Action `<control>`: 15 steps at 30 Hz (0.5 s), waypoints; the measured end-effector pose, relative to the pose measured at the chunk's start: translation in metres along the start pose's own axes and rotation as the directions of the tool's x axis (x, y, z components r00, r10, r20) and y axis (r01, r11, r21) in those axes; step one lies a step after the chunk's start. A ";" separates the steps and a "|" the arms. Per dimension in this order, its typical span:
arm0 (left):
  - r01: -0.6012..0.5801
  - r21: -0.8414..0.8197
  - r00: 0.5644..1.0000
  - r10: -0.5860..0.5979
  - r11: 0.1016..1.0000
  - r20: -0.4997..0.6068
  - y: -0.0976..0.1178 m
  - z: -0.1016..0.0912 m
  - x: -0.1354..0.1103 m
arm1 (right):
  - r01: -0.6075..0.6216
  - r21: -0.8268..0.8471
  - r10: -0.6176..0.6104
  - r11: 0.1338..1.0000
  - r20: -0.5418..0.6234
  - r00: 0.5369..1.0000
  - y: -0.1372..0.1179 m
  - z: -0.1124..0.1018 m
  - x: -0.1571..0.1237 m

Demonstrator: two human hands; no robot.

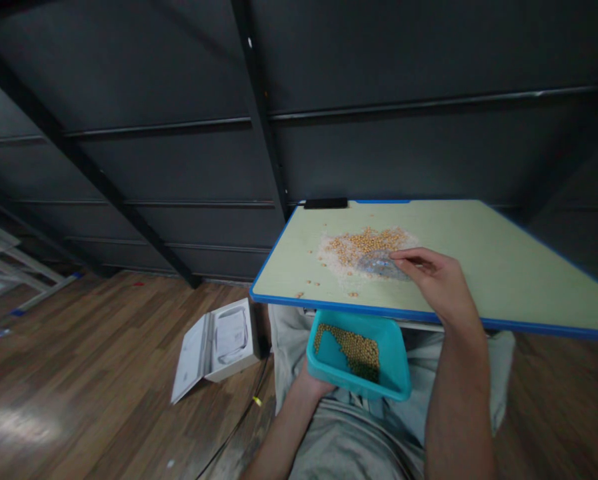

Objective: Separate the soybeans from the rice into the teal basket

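A pale green table (503,260) with a blue rim carries a pile of yellow beans (366,243) mixed with white grains. My right hand (436,280) rests on the tabletop at the pile's near edge, fingers curled onto a small clear plastic piece (379,265). Below the table's front edge, my left hand (311,383) holds a turquoise plastic tub (391,373) from underneath; its fingers are hidden. The tub holds yellow beans (356,347) and some darker green ones, over my lap.
A few stray beans (311,283) lie near the table's left corner. A black flat object (325,203) sits at the table's far edge. An open white box (216,343) lies on the wooden floor to the left. Dark metal wall panels stand behind.
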State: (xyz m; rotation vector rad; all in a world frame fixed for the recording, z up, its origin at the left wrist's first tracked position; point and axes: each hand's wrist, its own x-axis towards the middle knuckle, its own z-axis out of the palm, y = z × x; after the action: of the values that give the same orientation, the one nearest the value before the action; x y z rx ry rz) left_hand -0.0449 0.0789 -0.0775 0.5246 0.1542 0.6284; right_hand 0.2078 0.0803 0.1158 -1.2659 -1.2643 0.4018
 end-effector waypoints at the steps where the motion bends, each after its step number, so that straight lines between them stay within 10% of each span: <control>1: -0.003 -0.002 1.000 0.003 1.000 -0.002 0.000 0.000 0.000 | -0.001 0.004 0.001 1.000 0.002 1.000 0.000 0.000 0.000; 15: 0.007 -0.028 1.000 -0.008 1.000 -0.017 -0.004 -0.005 0.000 | -0.032 0.026 0.032 0.999 0.013 0.999 0.003 0.000 -0.001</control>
State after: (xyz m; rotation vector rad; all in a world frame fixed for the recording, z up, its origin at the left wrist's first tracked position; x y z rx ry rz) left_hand -0.0445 0.0785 -0.0834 0.4919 0.1639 0.6272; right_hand 0.2086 0.0806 0.1133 -1.2641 -1.2471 0.4488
